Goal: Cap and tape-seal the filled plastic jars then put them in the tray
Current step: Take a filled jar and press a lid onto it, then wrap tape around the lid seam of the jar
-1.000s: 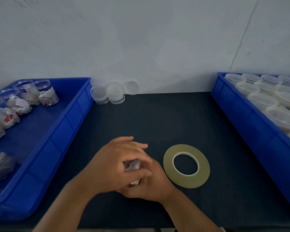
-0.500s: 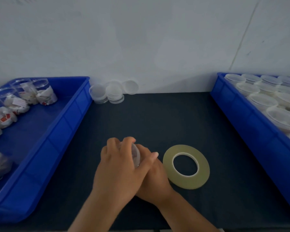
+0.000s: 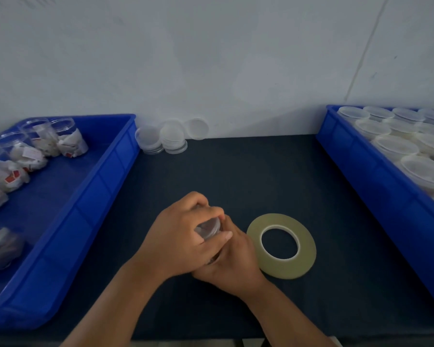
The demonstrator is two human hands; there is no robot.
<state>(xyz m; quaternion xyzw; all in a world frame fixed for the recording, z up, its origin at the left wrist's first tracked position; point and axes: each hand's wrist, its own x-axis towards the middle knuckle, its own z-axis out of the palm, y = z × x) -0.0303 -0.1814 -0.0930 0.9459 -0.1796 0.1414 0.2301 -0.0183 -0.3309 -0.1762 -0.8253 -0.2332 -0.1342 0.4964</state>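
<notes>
At the far left sat a blue tray [image 3: 110, 171] on the dark desk [image 3: 248, 171]. Several clear filled jars [image 3: 69, 142] stood or leaned along its back and left side, with white packets showing through their walls. Just beyond the tray's back right corner, against the wall, small stacks of clear lids [image 3: 172, 136] stood close together. Nearer the front, about the middle of the desk, the person held one plastic jar [image 3: 208, 227] between both hands, tilted so that its clear round top faced up and away. The left hand [image 3: 178, 244] lay over the jar, its fingers [image 3: 196, 201] curled round the far side and the thumb pressed along the near edge of the top. The right hand [image 3: 236, 264] came in beneath and beside it, its fingers [image 3: 236, 236] wrapped round the jar's body, most of which was hidden. I could not tell whether a cap was fully seated, nor whether any tape was on it. Just to the right of the hands, a flat roll of pale yellowish tape [image 3: 303, 256] lay on the desk, its near edge almost touching the right hand. Along the right side ran a second blue tray [image 3: 376, 186], packed with round translucent containers [image 3: 396, 146] set close together in rows.
</notes>
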